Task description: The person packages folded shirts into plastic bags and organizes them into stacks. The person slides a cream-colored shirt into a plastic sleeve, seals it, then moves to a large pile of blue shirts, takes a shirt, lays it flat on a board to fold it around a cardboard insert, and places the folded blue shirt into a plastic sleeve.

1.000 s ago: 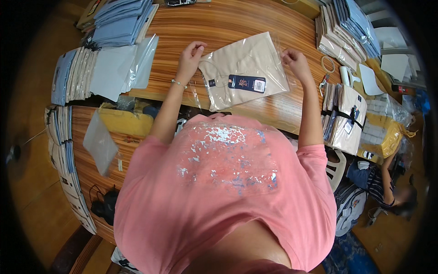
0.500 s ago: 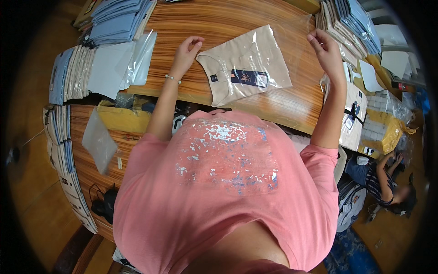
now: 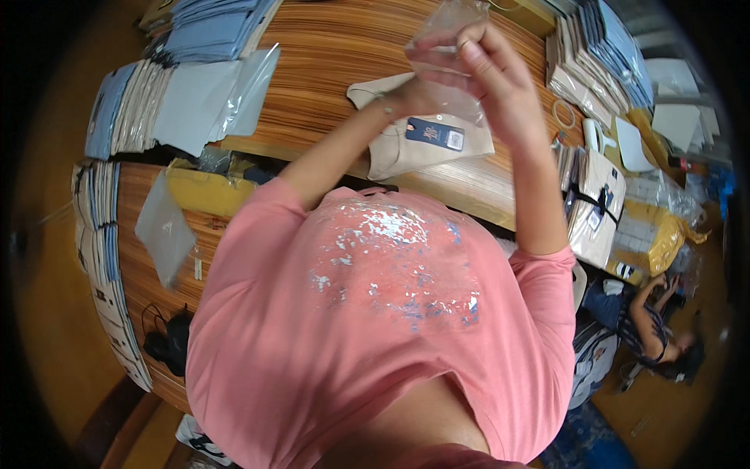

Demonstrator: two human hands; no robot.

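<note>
Far left: flat packed stacks [image 3: 117, 109] are lining the tabletop [image 3: 328, 70] edge, slick and square, leaving striped wood open in the middle.
Left hand [image 3: 418, 94]: its grip is pinching the clear bag [image 3: 449, 74] from below, raised above the tabletop.
Bag: thin, glossy, crinkling, hanging between both hands.
Shirt [image 3: 422, 137]: beige, folded, soft, lying flat under the bag with a dark tag.
Right hand [image 3: 496, 74]: its grip is clenching the bag's top.
Far right: bundles [image 3: 594, 203] are crowding the edge.
</note>
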